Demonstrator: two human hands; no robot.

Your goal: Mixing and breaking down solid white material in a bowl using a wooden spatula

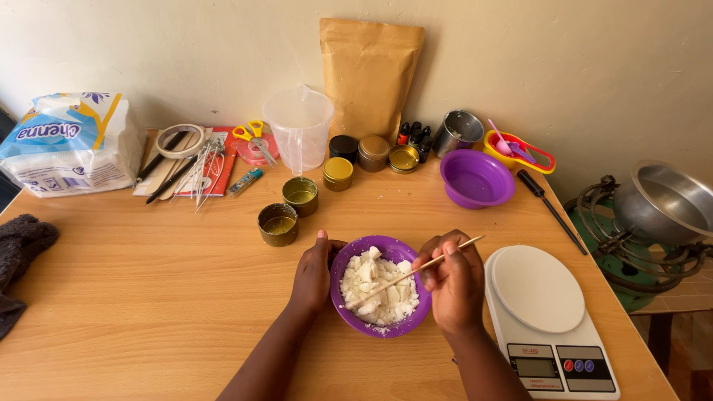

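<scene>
A purple bowl (343, 266) full of white waxy chunks (379, 286) sits on the wooden table's near middle. My left hand (312, 276) grips the bowl's left side. My right hand (454, 282) pinches a thin wooden stick (401, 278) that slants down into the white chunks. A white kitchen scale (546, 315) lies just right of my right hand.
Two open gold tins (279, 224) stand left of the bowl, with more tins, small bottles, a clear measuring jug (298, 126), an empty purple bowl (475, 178), a brown paper pouch (368, 74) and scissors (254, 138) along the wall. A metal bowl on a burner (661, 204) stands off the table's right edge.
</scene>
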